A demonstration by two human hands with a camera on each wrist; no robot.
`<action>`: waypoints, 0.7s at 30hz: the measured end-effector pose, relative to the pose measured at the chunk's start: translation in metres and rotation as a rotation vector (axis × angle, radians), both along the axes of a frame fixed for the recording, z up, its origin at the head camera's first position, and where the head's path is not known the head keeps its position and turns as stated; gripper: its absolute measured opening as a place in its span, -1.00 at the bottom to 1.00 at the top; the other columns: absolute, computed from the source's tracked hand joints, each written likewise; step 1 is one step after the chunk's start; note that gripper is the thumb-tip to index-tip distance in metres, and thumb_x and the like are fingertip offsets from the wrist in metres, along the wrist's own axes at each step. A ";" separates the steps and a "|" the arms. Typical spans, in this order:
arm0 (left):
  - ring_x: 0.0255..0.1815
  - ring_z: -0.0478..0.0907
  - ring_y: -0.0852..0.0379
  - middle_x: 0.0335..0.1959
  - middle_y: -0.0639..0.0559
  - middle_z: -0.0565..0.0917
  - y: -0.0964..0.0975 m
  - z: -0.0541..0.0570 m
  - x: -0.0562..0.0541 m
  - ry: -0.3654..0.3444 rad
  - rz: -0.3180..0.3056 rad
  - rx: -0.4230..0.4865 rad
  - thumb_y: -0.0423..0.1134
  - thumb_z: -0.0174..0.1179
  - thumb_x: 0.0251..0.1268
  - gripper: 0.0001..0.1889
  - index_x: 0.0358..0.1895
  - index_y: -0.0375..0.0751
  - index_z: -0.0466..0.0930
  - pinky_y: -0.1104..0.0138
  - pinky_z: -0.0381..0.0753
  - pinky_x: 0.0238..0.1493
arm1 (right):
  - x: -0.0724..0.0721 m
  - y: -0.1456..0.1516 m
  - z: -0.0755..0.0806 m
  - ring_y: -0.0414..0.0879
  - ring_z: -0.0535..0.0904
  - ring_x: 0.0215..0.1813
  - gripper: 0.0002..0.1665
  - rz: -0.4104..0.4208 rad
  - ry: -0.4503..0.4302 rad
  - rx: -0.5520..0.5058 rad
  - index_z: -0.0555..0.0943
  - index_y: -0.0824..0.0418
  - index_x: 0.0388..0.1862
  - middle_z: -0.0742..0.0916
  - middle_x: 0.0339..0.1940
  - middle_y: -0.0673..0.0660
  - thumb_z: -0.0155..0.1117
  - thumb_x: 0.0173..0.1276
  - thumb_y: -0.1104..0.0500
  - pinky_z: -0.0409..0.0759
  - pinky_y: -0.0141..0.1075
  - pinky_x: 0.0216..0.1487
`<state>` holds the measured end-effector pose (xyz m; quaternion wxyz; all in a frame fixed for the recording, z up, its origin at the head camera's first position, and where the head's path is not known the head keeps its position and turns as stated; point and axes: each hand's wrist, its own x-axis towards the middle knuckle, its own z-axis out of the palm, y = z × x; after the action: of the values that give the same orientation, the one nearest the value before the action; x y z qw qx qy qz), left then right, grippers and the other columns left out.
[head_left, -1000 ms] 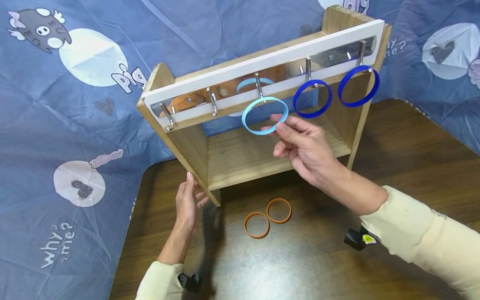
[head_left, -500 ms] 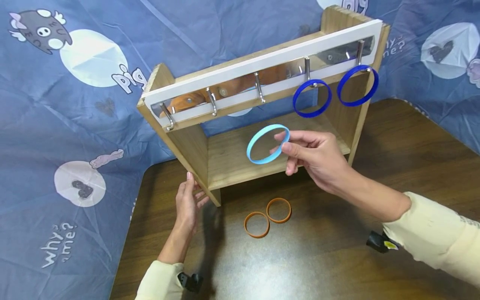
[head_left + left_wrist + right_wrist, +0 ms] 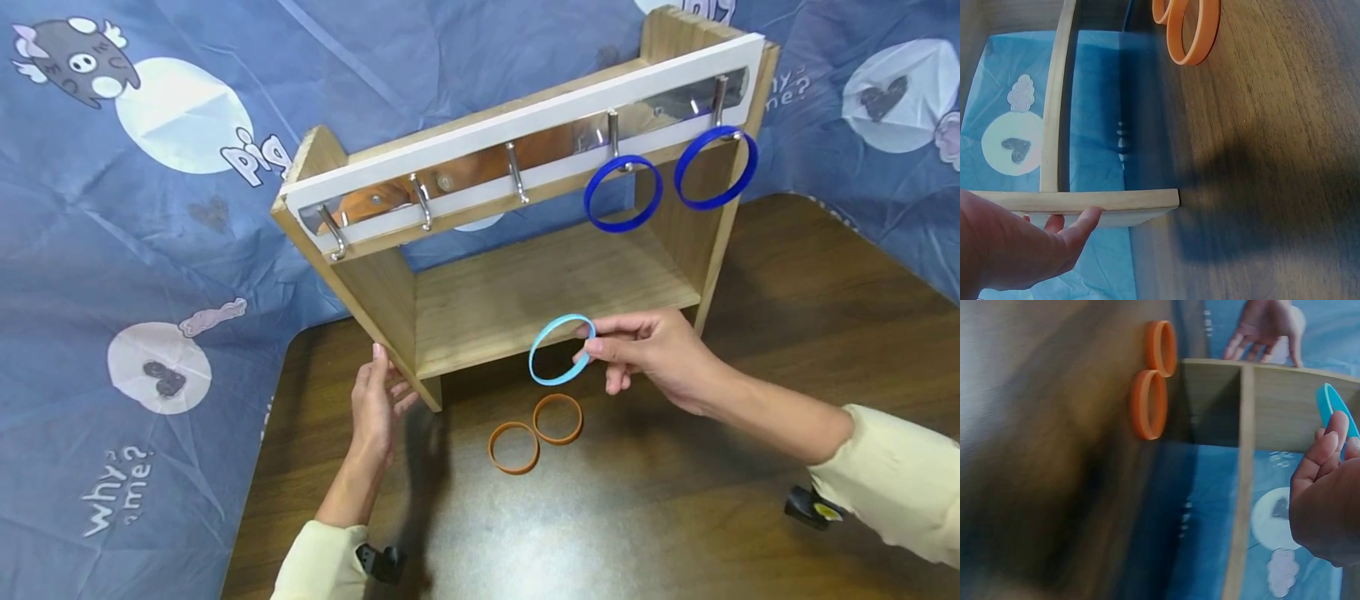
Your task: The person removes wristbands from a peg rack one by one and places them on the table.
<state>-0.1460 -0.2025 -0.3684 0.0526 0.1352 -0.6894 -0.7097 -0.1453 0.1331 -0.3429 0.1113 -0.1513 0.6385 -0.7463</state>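
A light blue silicone wristband [image 3: 537, 350] is pinched between the thumb and fingers of my right hand [image 3: 663, 358], in front of the shelf's lower board and above the table. In the right wrist view the same light blue band [image 3: 1337, 406] shows at the right edge. My left hand [image 3: 375, 408] rests against the outer side of the wooden shelf [image 3: 480, 310], fingers extended; the left wrist view shows its fingertips [image 3: 1089, 217] touching the side panel. Two orange wristbands [image 3: 491, 461] lie side by side on the table. Two dark blue wristbands [image 3: 590, 212] hang from the two rightmost hooks.
Across the shelf's top runs a white rail [image 3: 442, 144] with a shiny metal strip and several hooks; the middle hook [image 3: 516, 175] and the two left of it hold no band. Behind the brown table [image 3: 637, 517] hangs a blue printed cloth [image 3: 187, 275].
My right hand has brought the light blue wristband from the middle hook down and slightly right, away from the rail. My left hand has stayed at the shelf's side.
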 end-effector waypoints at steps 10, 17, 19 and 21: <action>0.07 0.42 -0.13 0.05 -0.22 0.31 0.000 -0.001 0.001 0.007 -0.007 -0.005 0.24 -0.20 0.46 -0.43 0.04 -0.28 0.23 -0.05 0.37 0.23 | -0.003 0.021 -0.029 -0.10 0.62 -0.63 -0.60 -0.004 -0.108 0.217 0.61 0.43 0.01 0.78 -0.39 0.11 0.37 0.26 0.21 0.56 -0.34 -0.54; 0.05 0.43 -0.12 0.05 -0.23 0.32 0.000 0.000 0.000 0.008 -0.003 -0.001 0.22 -0.19 0.47 -0.44 0.06 -0.29 0.23 -0.03 0.38 0.22 | -0.009 0.033 -0.050 -0.12 0.62 -0.61 -0.62 0.039 -0.190 0.307 0.62 0.42 -0.03 0.76 -0.41 0.16 0.37 0.28 0.18 0.56 -0.36 -0.55; 0.04 0.43 -0.10 0.04 -0.22 0.33 0.000 0.000 0.000 0.008 0.000 -0.004 0.22 -0.19 0.47 -0.44 0.05 -0.29 0.23 -0.03 0.39 0.22 | -0.011 0.035 -0.055 -0.14 0.61 -0.62 -0.57 0.047 -0.207 0.331 0.59 0.47 0.00 0.75 -0.42 0.16 0.36 0.28 0.18 0.56 -0.37 -0.56; 0.02 0.44 -0.08 0.03 -0.21 0.33 0.000 0.000 0.000 0.006 0.000 -0.001 0.21 -0.19 0.47 -0.46 0.03 -0.28 0.24 -0.02 0.39 0.21 | -0.012 0.037 -0.060 -0.16 0.60 -0.64 -0.53 0.045 -0.223 0.353 0.56 0.53 0.03 0.75 -0.42 0.17 0.36 0.28 0.19 0.54 -0.39 -0.59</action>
<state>-0.1461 -0.2029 -0.3687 0.0549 0.1332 -0.6895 -0.7098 -0.1575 0.1699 -0.4029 0.2227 -0.0604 0.7395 -0.6324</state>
